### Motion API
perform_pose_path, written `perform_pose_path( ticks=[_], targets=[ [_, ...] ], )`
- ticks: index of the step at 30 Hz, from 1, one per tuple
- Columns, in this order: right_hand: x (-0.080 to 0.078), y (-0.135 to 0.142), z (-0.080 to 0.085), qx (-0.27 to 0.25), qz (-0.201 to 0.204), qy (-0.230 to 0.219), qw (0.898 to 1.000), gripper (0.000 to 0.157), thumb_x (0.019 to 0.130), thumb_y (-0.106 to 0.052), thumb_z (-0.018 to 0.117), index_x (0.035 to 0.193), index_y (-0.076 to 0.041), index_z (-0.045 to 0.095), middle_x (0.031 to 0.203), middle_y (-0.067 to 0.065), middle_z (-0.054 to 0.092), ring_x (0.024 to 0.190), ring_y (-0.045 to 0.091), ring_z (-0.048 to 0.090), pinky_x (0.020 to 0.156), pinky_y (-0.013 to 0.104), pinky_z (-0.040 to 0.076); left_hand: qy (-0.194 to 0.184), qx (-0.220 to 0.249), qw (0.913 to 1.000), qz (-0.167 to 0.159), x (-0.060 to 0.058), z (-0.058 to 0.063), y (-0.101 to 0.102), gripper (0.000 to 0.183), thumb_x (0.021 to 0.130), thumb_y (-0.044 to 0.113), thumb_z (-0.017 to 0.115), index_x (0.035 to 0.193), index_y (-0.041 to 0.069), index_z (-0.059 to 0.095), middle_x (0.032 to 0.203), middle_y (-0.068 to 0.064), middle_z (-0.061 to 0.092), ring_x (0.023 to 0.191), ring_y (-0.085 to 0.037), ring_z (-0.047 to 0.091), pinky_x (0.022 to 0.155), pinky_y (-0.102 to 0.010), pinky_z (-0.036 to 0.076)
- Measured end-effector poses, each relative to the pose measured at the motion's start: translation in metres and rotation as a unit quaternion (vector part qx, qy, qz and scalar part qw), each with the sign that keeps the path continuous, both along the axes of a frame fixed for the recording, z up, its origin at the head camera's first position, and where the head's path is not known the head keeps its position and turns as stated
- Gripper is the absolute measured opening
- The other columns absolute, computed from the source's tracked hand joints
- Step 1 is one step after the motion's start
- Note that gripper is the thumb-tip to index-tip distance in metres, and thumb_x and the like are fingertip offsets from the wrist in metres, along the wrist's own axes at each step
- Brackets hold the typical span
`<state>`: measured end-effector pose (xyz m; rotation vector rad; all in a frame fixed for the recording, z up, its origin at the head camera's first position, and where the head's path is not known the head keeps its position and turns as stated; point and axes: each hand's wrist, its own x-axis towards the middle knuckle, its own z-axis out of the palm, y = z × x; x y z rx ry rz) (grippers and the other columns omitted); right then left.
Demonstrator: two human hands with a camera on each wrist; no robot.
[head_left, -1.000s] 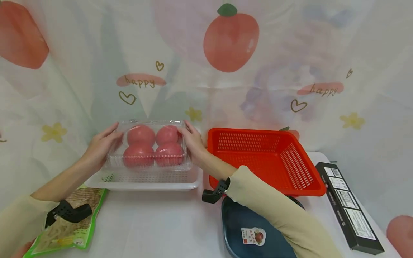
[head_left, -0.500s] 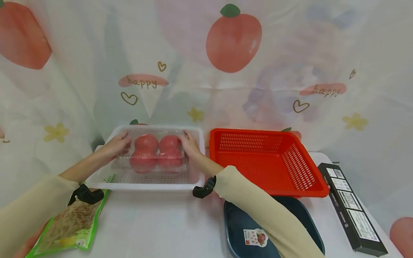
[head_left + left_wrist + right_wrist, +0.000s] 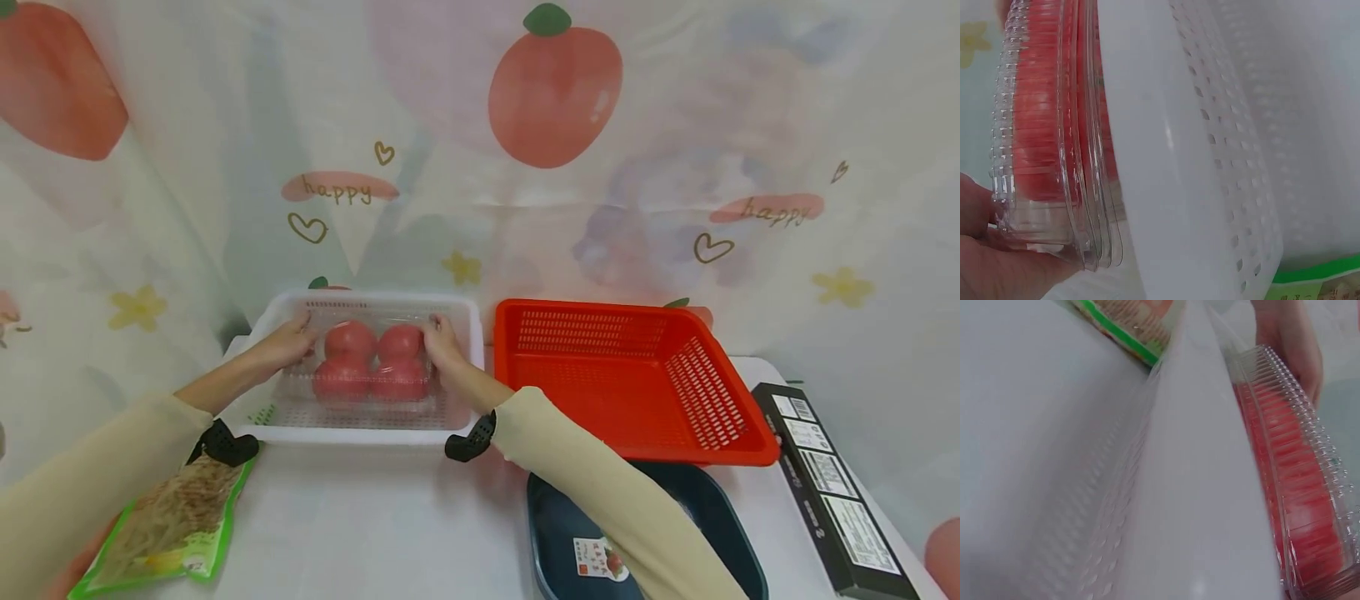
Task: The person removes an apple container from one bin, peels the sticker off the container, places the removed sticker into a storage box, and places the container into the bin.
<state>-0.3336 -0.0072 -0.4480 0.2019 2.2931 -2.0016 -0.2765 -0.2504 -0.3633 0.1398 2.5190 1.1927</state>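
Observation:
A clear ridged plastic clamshell box (image 3: pixel 371 396) holds several round red fruits that look like tomatoes (image 3: pixel 341 377). It sits within the rim of the white perforated basket (image 3: pixel 352 435) in the head view. My left hand (image 3: pixel 291 343) grips the box's left end; in the left wrist view its thumb and fingers pinch the clear end wall (image 3: pixel 1038 219). On the opposite end, my right hand (image 3: pixel 444 343) holds the box with thumb on top, its fingers mostly hidden. From the right wrist, the box (image 3: pixel 1297 487) shows beyond the basket's white rim (image 3: pixel 1194 456).
Right of the white basket stands a red perforated basket (image 3: pixel 592 387). In front of it lies a dark blue tray (image 3: pixel 555 521), partly under the right sleeve. A long black box (image 3: pixel 832 492) lies at the far right. A green-edged food bag (image 3: pixel 176 525) rests front left, below the left forearm.
Both hands have lowered the clamshell box from above the white basket's back edge down into the basket, shifting it slightly right. The head view has turned a little.

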Motion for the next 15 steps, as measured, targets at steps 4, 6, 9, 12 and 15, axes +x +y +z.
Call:
perform_pose_path(
  ticks=[4, 6, 9, 12, 15],
  targets=[
    [0.023, -0.002, 0.025, 0.011, 0.021, -0.022, 0.999, 0.049, 0.101, -0.022, 0.036, 0.149, -0.009, 0.033, 0.156, 0.013, 0.033, 0.139, 0.027, 0.036, 0.103, 0.039, 0.040, -0.003, 0.006, 0.9999, 0.008, 0.000, -0.003, -0.002, 0.061, 0.104, 0.017, 0.023, 0.150, -0.009, -0.009, 0.114, -0.027, 0.043, 0.101, -0.031, 0.047, 0.080, -0.034, 0.040],
    [0.033, -0.002, 0.036, 0.014, 0.024, -0.022, 0.999, 0.049, 0.102, -0.021, 0.035, 0.148, -0.007, 0.032, 0.156, 0.015, 0.032, 0.142, 0.029, 0.033, 0.109, 0.039, 0.036, -0.004, 0.010, 0.9999, 0.013, 0.000, -0.005, -0.003, 0.061, 0.104, 0.017, 0.023, 0.150, -0.008, -0.010, 0.119, -0.029, 0.040, 0.106, -0.035, 0.046, 0.081, -0.035, 0.041],
    [0.037, -0.001, 0.041, 0.008, 0.026, -0.024, 0.999, 0.049, 0.102, -0.024, 0.038, 0.148, -0.009, 0.034, 0.157, 0.014, 0.032, 0.145, 0.029, 0.029, 0.117, 0.044, 0.028, -0.002, 0.018, 0.9996, 0.021, 0.000, -0.007, -0.004, 0.062, 0.104, 0.017, 0.024, 0.151, -0.005, -0.010, 0.103, -0.021, 0.043, 0.101, -0.031, 0.047, 0.074, -0.032, 0.041],
    [0.038, -0.001, 0.044, 0.004, 0.031, -0.024, 0.999, 0.049, 0.103, -0.026, 0.038, 0.148, -0.010, 0.034, 0.157, 0.013, 0.031, 0.146, 0.029, 0.028, 0.118, 0.044, 0.026, 0.005, 0.027, 0.9993, 0.025, 0.001, -0.010, -0.005, 0.063, 0.104, 0.018, 0.025, 0.151, -0.005, -0.010, 0.089, -0.011, 0.041, 0.087, -0.023, 0.046, 0.067, -0.028, 0.039],
    [0.035, -0.001, 0.043, 0.002, 0.033, -0.019, 0.999, 0.050, 0.102, -0.026, 0.039, 0.149, -0.009, 0.033, 0.158, 0.013, 0.030, 0.147, 0.029, 0.027, 0.120, 0.043, 0.023, 0.008, 0.034, 0.9991, 0.026, 0.000, -0.013, -0.006, 0.062, 0.105, 0.018, 0.025, 0.151, -0.005, -0.010, 0.084, -0.007, 0.039, 0.080, -0.017, 0.043, 0.065, -0.027, 0.038]
  ],
)
